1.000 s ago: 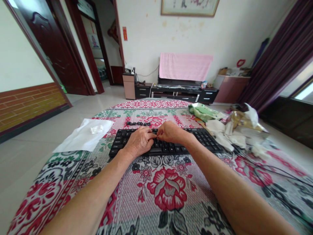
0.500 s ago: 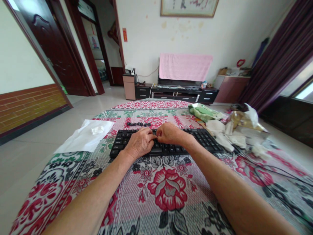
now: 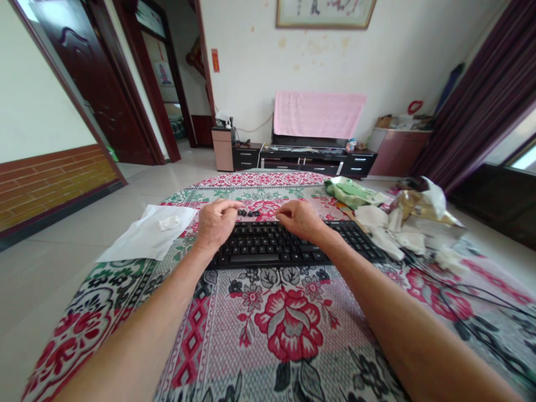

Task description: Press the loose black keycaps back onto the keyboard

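A black keyboard lies across the patterned tablecloth in front of me. Just beyond its back edge sits a short row of loose black keycaps. My left hand is over the keyboard's left end, its curled fingers reaching the left side of that row and covering part of it. Whether a keycap is between those fingertips is hidden. Above the back edge, right of the row, my right hand has thumb and forefinger pinched together. Anything in that pinch is too small to make out.
White paper with a crumpled tissue lies at left. At right are a green bag, pale gloves, a gold-and-white plastic wrapper and black cables. A low TV cabinet stands beyond the table.
My hands were together over the keyboard's middle and have moved apart. The left went left and away from me to the keycap row; the right lifted slightly back and right.
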The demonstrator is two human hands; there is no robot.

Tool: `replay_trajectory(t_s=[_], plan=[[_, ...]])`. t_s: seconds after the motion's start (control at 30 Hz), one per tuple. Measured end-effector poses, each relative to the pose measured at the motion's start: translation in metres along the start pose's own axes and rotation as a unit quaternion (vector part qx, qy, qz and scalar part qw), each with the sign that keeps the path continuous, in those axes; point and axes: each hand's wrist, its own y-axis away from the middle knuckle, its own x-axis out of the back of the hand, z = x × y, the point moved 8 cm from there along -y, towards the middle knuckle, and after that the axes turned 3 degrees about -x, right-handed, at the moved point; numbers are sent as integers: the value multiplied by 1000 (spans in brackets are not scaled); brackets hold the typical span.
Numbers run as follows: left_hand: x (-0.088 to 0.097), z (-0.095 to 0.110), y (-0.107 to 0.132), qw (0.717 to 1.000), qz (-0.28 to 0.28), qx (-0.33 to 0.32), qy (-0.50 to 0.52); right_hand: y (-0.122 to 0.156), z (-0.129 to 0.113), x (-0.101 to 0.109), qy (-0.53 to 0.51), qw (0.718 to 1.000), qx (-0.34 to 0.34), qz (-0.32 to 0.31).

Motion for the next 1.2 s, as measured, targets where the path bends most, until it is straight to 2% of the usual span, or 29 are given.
replay_trajectory(t_s=[0.07,0.17,0.27,0.37,0.47,0.83,1.0,1.1,1.2], plan=[[14,-21,-6,997,25,62,-29,0,7,-2,19,1000,-8,14],[20,-42,-8,989,-2,111,-99,0,17,-11,52,998,-27,2],[20,-57,-4,978,-33,146,-144,1,25,-22,72,996,-44,-34],[16,-74,1,968,-64,194,-144,2,29,-30,69,994,-44,-75],[11,-86,5,961,-82,221,-142,2,30,-32,55,994,-41,-87],[9,-75,9,964,-88,197,-158,2,32,-33,68,990,-39,-115],[10,-82,9,967,-71,206,-133,3,31,-31,75,991,-41,-108],[8,-89,7,966,-85,222,-103,3,31,-32,74,991,-42,-98],[4,-88,-1,962,-110,219,-125,3,32,-33,69,992,-51,-91]])
